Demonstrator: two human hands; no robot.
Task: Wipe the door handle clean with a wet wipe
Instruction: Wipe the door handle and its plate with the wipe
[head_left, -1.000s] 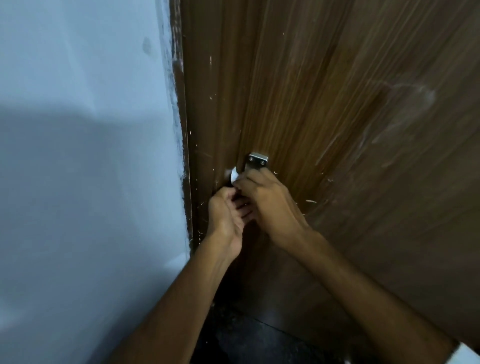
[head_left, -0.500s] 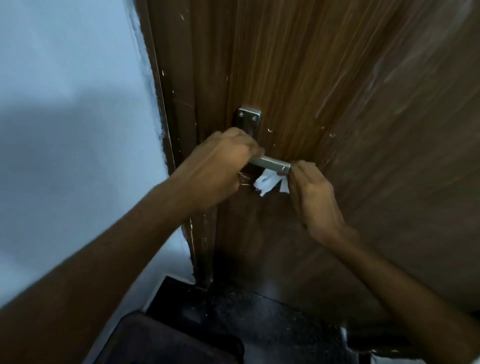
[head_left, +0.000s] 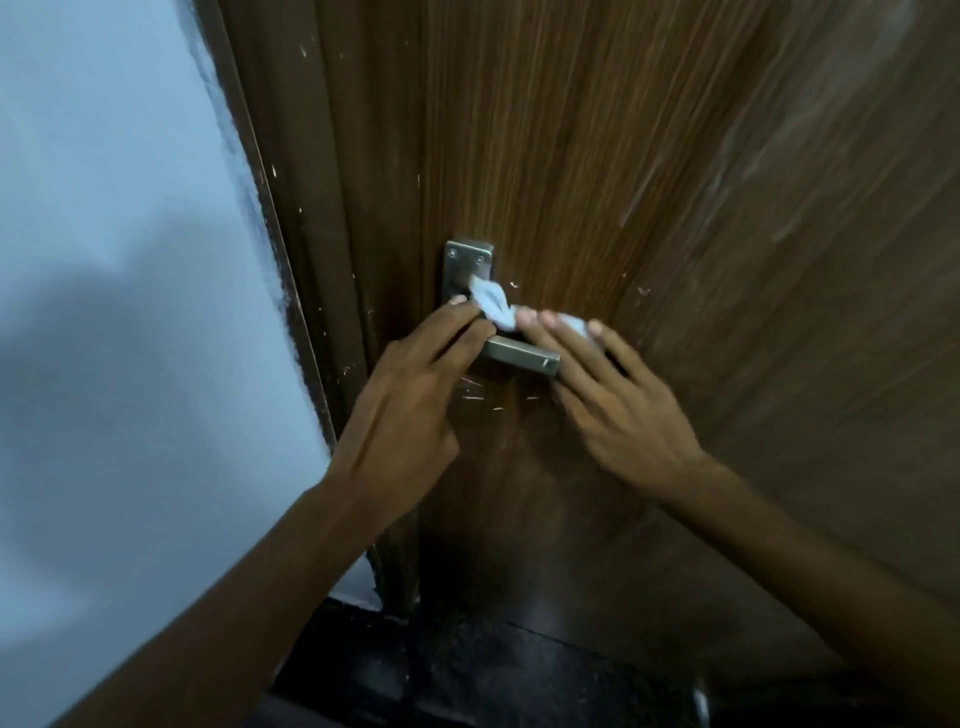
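Note:
A steel lever door handle juts right from its backplate on the brown wooden door. A white wet wipe is stretched above the lever, across the lower backplate. My left hand pinches the wipe's left end at the base of the lever. My right hand reaches over the lever's free end, its fingertips pressing the wipe's right end against the door. The lever's root is hidden behind my left fingers.
A pale blue wall runs down the left, meeting the dark door frame flecked with white paint. Dark floor lies below the door. White scratches mark the wood under the handle.
The wipe moved from under the lever's end up to above it. My left hand slid off the top of the lever to its base. My right hand rose over the lever.

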